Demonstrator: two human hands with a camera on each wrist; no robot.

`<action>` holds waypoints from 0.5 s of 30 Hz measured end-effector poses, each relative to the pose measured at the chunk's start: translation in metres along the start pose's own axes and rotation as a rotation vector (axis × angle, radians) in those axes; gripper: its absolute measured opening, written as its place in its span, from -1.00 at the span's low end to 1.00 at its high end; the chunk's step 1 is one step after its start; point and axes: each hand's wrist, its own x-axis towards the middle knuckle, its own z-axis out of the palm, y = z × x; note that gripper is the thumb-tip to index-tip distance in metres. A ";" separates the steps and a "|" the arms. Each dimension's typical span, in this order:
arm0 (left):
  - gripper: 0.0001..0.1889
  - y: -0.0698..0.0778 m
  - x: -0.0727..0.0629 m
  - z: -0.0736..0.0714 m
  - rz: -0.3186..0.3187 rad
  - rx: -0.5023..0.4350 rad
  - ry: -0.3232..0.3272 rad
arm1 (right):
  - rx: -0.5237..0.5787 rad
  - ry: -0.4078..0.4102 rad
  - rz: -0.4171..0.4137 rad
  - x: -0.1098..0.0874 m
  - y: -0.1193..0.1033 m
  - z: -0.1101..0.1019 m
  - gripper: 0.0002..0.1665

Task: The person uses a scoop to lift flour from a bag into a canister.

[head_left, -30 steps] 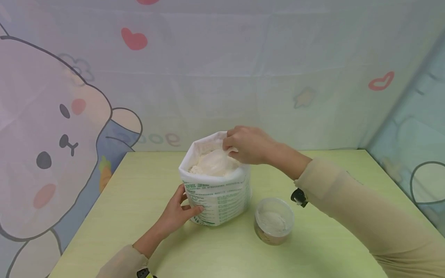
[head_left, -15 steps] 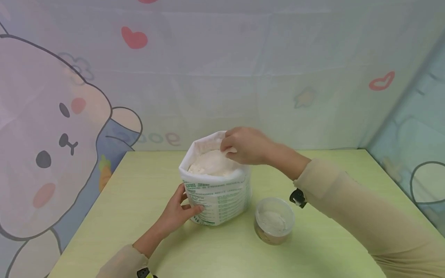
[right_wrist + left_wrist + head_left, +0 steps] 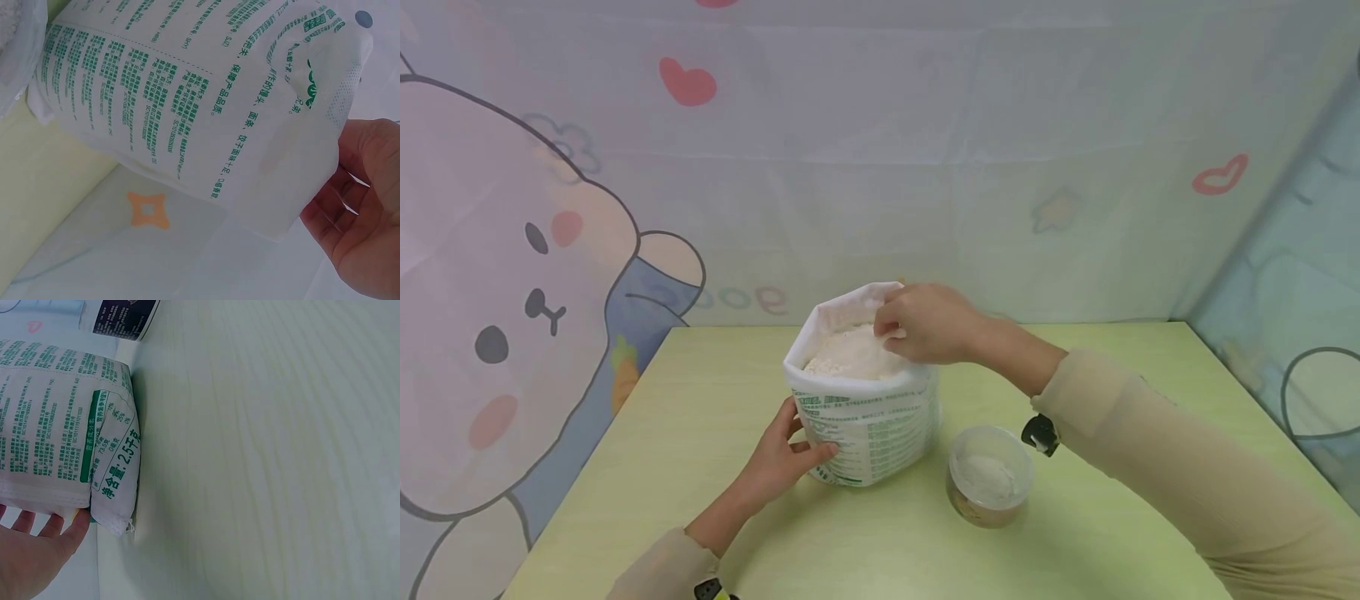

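A white flour bag [image 3: 868,437] with green print stands upright, its top rolled outward around pale flour [image 3: 831,358]. My left hand [image 3: 781,462] grips the bag's lower left side, thumb on the front; in the left wrist view, the fingers lie along the bag. Above the right part of the opening, my right hand [image 3: 928,323] has curled fingers pinching a pale scoop-like utensil, mostly lost against the flour. From the right wrist view, this hand [image 3: 369,209] is at the bag's rim, fingertips hidden behind it.
A clear round tub [image 3: 988,479] with white powder inside stands right of the bag on the pale wooden table [image 3: 715,375]; its dark label [image 3: 125,319] shows in the left wrist view. A printed cloth backdrop [image 3: 880,167] hangs behind the table.
My right hand has moved slightly left and down into the bag's opening, and the smooth pale shape at its fingers now blends into the flour. The left hand, bag and tub stay put.
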 end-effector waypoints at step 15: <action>-0.22 0.003 -0.001 0.002 -0.020 -0.009 -0.012 | 0.072 -0.008 0.010 -0.005 0.005 -0.007 -0.89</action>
